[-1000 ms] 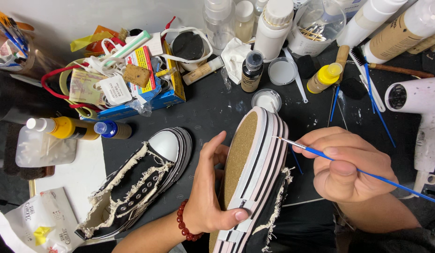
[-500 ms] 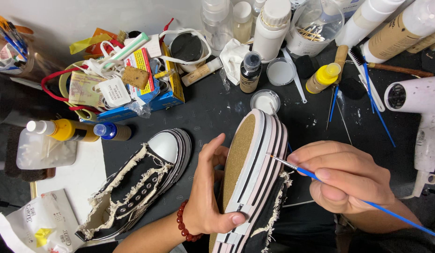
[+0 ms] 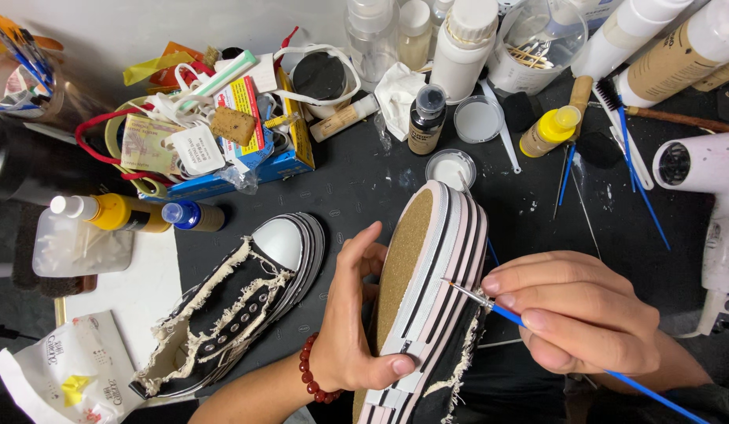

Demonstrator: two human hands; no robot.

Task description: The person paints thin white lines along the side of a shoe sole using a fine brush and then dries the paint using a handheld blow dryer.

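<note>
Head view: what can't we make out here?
- Held shoe: upper faces away, heel cut off by bottom edge.
- Left hand: most fingers hidden behind the sole.
- Brush: tip too small to show paint; handle end cut off at bottom edge.
- Hair dryer: cut off by right edge.

Striped-sole sneaker point(image 3: 427, 298) tilted sole-up; thin blue brush point(image 3: 537, 330) touches its sidewall.

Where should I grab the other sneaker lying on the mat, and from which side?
Grip the black frayed sneaker across its laced midsection, coming from above. It lies upright with the open collar toward the white pouch; the white toe cap is rounded and may be slippery.
</note>
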